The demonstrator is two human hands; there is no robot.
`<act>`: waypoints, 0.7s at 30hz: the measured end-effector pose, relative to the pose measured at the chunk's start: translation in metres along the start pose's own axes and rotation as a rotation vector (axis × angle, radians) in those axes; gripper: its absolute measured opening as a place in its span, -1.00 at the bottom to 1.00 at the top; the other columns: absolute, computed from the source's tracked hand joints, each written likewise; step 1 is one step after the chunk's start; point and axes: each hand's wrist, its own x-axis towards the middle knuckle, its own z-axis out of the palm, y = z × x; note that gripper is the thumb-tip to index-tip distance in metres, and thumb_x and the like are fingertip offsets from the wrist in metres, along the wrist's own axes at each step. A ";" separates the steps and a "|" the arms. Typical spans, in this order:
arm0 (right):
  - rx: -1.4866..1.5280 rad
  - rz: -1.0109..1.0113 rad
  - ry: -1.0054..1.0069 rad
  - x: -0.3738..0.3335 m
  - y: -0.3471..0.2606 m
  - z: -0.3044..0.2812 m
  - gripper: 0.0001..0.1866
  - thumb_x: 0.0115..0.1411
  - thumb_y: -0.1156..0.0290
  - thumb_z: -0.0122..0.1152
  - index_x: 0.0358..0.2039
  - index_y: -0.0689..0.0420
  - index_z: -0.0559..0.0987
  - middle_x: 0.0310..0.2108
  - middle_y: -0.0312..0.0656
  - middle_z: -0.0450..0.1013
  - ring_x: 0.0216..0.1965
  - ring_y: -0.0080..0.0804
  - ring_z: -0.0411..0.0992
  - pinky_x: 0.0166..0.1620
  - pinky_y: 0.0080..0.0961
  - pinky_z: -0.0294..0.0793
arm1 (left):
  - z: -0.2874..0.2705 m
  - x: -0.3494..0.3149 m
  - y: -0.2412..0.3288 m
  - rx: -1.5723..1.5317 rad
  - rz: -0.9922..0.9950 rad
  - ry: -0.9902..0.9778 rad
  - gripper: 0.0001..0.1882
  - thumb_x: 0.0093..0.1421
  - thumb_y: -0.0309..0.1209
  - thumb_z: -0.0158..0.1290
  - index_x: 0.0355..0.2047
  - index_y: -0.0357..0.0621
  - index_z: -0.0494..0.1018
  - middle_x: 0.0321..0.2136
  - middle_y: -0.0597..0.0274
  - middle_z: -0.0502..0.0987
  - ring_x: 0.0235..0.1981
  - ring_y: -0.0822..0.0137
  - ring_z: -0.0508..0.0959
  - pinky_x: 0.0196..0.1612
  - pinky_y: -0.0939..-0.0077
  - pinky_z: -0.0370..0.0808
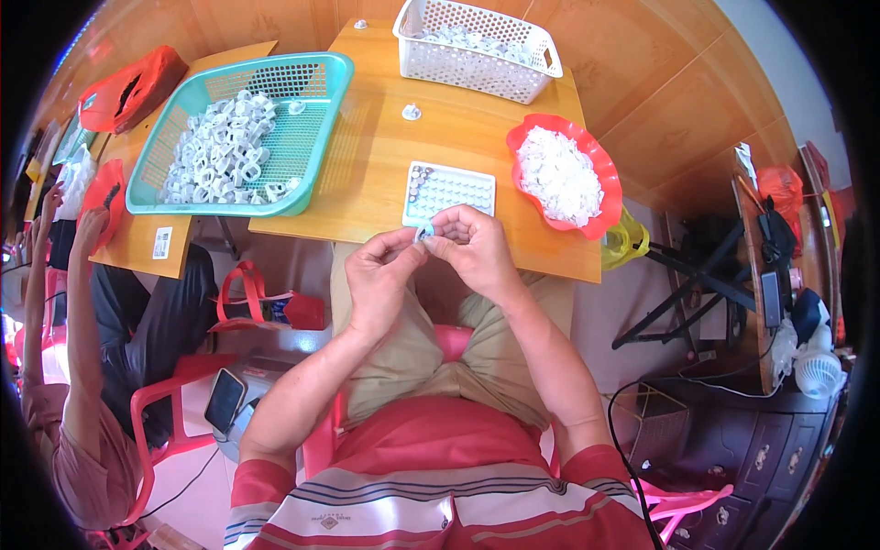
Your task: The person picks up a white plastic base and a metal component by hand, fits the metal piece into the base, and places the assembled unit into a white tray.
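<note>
Tabletop edge [550, 265] runs behind left hand [374, 278] and right hand [477, 255], pinching a piece [423, 232].

Small pale part [423, 232] between left hand [378, 277] and right hand [476, 254]

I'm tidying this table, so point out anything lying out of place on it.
A small white piece lies loose beyond the white tray, another white piece farther back on the table. Both seem stray: other pale parts sit in the green basket.
</note>
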 end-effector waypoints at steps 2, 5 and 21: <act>0.185 0.074 -0.058 0.001 0.005 -0.003 -0.83 0.16 0.62 0.25 -0.24 0.29 0.47 -0.36 -0.20 0.53 -0.35 -0.56 0.51 -0.26 -0.62 0.54 | 0.000 0.001 0.001 -0.012 0.001 -0.010 -0.74 0.13 -0.62 0.15 -0.15 -0.43 0.51 -0.34 0.12 0.60 -0.35 0.42 0.59 -0.19 0.57 0.55; 0.224 0.108 -0.077 0.002 0.008 -0.005 -0.82 0.18 0.59 0.25 -0.23 0.30 0.46 -0.34 -0.16 0.54 -0.34 -0.54 0.53 -0.27 -0.60 0.56 | 0.000 0.001 0.000 -0.023 0.014 -0.030 -0.74 0.13 -0.62 0.15 -0.14 -0.43 0.51 -0.34 0.12 0.60 -0.35 0.43 0.59 -0.20 0.58 0.55; 0.425 0.388 -0.108 0.001 -0.003 -0.018 -0.87 0.13 0.54 0.28 -0.28 0.23 0.57 -0.37 -0.19 0.57 -0.38 -0.51 0.56 -0.31 -0.61 0.60 | 0.002 0.002 -0.004 -0.088 -0.093 -0.063 -0.75 0.18 -0.60 0.13 -0.11 -0.39 0.50 -0.29 0.12 0.60 -0.34 0.43 0.59 -0.22 0.63 0.56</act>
